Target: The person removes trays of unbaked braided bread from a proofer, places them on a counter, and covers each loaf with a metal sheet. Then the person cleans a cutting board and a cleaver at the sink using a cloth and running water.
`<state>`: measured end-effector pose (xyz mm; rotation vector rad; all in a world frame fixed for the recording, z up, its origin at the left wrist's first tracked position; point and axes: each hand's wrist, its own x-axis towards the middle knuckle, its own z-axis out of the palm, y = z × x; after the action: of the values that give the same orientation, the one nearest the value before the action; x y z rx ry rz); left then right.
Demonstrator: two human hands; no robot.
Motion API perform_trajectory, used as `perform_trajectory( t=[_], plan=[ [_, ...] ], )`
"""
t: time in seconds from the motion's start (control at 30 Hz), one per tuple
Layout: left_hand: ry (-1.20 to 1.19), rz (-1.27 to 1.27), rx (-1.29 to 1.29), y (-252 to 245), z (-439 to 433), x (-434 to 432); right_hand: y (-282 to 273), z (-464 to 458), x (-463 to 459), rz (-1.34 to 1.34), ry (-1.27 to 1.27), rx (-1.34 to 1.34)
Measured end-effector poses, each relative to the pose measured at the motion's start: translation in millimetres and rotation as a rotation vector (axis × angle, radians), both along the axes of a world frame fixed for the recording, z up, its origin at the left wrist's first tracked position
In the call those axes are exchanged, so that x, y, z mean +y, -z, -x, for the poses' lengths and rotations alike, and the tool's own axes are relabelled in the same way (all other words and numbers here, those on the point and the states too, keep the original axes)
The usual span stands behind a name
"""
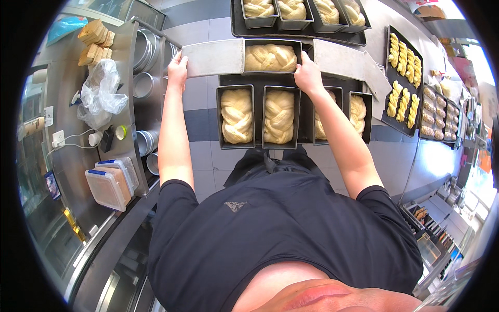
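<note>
My left hand (pixel 178 69) grips the left end of a flat metal pan lid (pixel 212 57). The lid's right end meets a loaf pan (pixel 245 56) that lies crosswise with braided dough (pixel 270 57) in it. My right hand (pixel 308 74) is at that pan's right end, fingers on its rim. Below stand several loaf pans (pixel 281 146) of braided dough on a black baking tray (pixel 257 80); my right forearm partly hides one. Right of my right hand lie more flat metal lids (pixel 338 58), overlapping.
Another black tray (pixel 300 36) of filled loaf pans is at the top. Twisted dough sticks lie on a tray (pixel 403 72) at the right, beside a tray of seeded rolls (pixel 432 113). Left, a steel counter (pixel 117 148) holds plastic bags (pixel 101 91) and lidded containers (pixel 107 187); round pans (pixel 143 85) sit on its shelf.
</note>
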<state>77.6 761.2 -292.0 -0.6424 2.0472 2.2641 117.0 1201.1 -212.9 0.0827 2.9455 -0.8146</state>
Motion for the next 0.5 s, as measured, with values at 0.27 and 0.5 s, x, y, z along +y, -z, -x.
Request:
perform_trajectory(
  t=[0.27, 0.5],
  plan=[
    [-0.001, 0.261, -0.011, -3.0, -6.7, 51.3, 11.1, 16.9, -3.6, 0.228, 0.054, -0.096],
    [0.227, 0.491, -0.133, -35.9, 6.6, 179.5, 30.1, 20.3, 11.8, 0.839, 0.080, -0.355]
  ],
)
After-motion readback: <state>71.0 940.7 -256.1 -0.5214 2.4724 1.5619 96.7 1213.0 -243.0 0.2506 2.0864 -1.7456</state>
